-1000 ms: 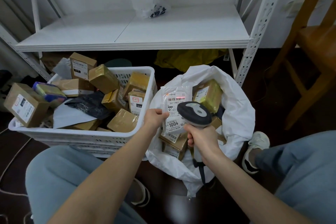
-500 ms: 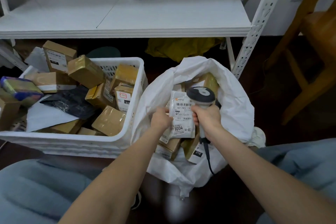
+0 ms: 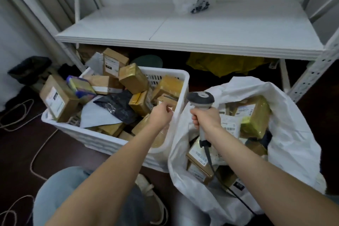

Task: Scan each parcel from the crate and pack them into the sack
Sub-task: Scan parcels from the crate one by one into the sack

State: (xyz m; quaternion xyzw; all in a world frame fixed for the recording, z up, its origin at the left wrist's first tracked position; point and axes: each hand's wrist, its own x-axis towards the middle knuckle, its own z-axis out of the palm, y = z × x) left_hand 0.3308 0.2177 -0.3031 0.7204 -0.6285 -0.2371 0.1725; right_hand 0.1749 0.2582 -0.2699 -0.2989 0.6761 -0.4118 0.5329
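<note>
Since half a second earlier, the left hand (image 3: 161,114) had been moved from the sack (image 3: 295,134) to the crate (image 3: 184,86), and the white pouch (image 3: 228,127) had been left in the sack among boxes. The left fingers were curled beside a labelled box (image 3: 163,98); whether it was pinched could not be told. The scanner (image 3: 200,98) was gripped upright by the right hand (image 3: 207,118) at the sack's left edge. Parcels (image 3: 133,79) were heaped in the crate.

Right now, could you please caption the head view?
Left hand reaches into the crate; right hand holds the barcode scanner over the sack.
</note>
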